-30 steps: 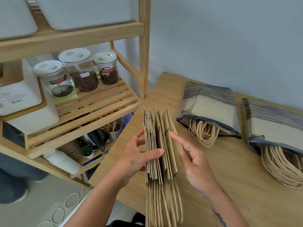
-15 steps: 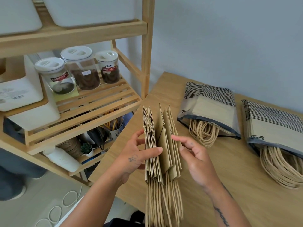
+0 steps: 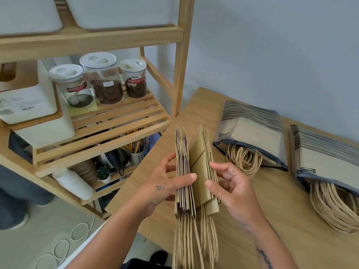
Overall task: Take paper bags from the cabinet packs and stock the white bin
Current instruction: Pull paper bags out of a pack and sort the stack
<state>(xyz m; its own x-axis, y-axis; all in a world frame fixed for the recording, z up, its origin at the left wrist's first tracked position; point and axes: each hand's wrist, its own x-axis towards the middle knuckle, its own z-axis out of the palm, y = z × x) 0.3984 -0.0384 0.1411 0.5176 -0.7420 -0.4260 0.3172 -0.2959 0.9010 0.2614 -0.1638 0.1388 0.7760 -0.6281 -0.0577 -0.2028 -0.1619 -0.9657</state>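
2 packs [image 3: 252, 133] on table, bags w/ handles spilling out.

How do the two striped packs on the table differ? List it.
The nearer pack lies wholly in view, closer to the held stack of bags; the far pack runs off the right edge. The nearer pack's spilled handle bundle is smaller and tighter; the far pack's handle bundle spreads wider and looser. Both lie flat on the wooden table, have striped tops and are open, with twine handles spilling out.
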